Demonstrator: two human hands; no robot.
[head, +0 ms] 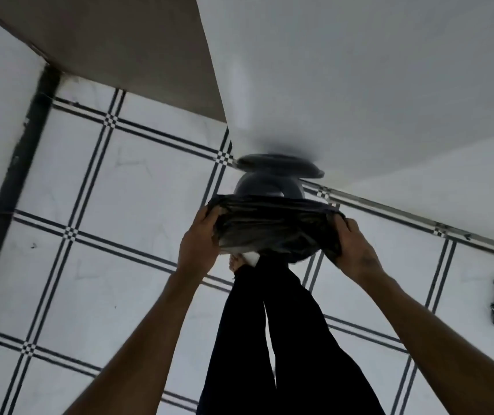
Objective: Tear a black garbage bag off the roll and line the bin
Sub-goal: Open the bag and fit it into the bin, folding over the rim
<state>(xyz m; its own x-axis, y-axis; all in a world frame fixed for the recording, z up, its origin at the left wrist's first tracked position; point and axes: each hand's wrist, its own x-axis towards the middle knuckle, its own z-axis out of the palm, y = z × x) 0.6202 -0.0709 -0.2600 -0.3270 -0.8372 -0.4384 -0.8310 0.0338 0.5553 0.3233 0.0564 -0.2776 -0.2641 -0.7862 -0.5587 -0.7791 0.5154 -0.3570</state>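
Dark trousers (269,339), tiled floor (105,265), white wall (359,85)

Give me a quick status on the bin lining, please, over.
Left hand and right hand each grip an edge of the black bag, stretched open. Grey bin just beyond, lid up, unlined. Nothing blocking.
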